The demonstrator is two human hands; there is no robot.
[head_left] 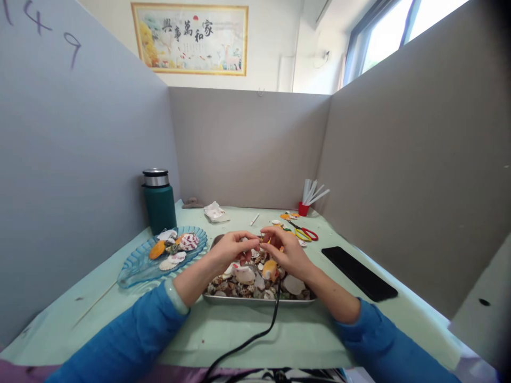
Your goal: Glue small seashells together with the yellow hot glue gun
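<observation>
My left hand [235,247] and my right hand [285,250] meet at the fingertips above a metal tray [259,301]. Both are closed in a pinch, thumb against fingers. Whatever sits between the fingertips is too small to make out. Beneath them the tray is full of mixed seashells [244,275], small spotted ones and larger pale ones. An orange shell [270,270] lies under my right hand. A black cable [263,331] runs from near the right hand over the tray's front rim towards me.
On the left, a blue scalloped plate [131,274] holds several shells, with a green bottle [159,207] behind it and a thin stick [96,304] in front. Scissors [305,233], a black phone-like slab [359,273] and a red cup [304,209] of white sticks stand right. Grey partitions [251,149] enclose the table.
</observation>
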